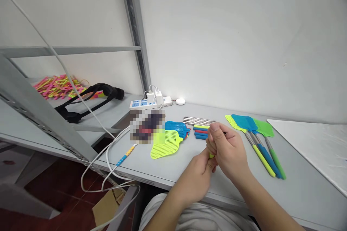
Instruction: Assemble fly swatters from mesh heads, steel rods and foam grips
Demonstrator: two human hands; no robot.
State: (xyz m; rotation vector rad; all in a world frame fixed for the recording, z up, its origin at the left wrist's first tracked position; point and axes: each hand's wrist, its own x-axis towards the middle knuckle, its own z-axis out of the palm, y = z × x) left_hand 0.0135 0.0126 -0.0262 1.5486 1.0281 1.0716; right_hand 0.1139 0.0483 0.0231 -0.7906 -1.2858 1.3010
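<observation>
My right hand [227, 149] is closed in a fist above my left hand [196, 177], the two pressed together over the table's front part. A sliver of a yellow-green handle sleeve [211, 155] shows between them, with my left fingers wrapped round it. A small dark tip [225, 133] pokes out by my right thumb; the rest of what that fist holds is hidden. Behind the hands lie coloured handle sleeves [201, 131] and a row of metal rods [199, 120]. To their left are a yellow-green swatter head [166, 145] and blue swatter heads [176, 128].
Three fly swatters with handles [262, 158] lie at the right, beside a white sheet [320, 144]. A power strip [139, 104], a white puck-shaped device [180, 101] and a blurred-out item [148, 128] are at the back left. White cables [108, 158] loop past the shelf post.
</observation>
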